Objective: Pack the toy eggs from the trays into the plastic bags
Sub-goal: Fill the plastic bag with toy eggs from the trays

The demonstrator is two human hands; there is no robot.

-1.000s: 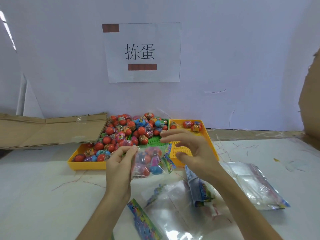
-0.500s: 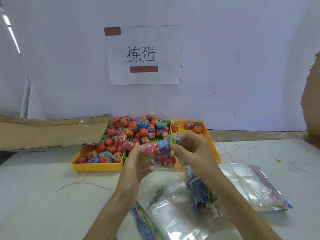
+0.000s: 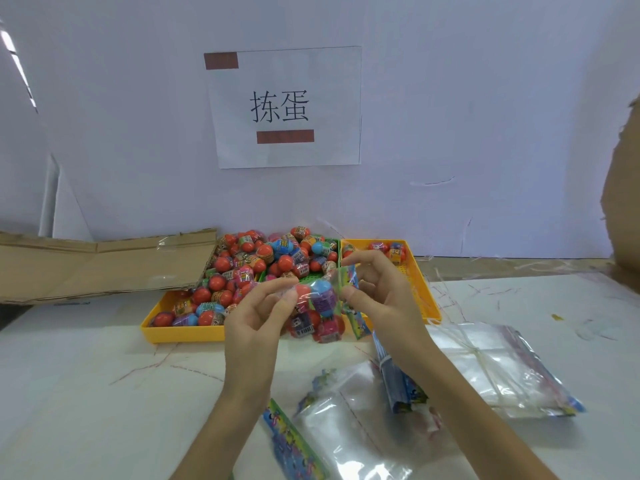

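Bag (image 3: pixel 317 311) — seemingly full — between hands

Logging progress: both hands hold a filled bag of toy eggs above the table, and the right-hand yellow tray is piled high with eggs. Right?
Not quite. In the head view both hands do hold the filled bag, but the right-hand yellow tray is nearly empty, with only a few eggs at its far end.

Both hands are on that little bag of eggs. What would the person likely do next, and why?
Probably press the bag's top edge shut. It already holds several eggs, and the left hand and right hand each pinch it near the top, above the table.
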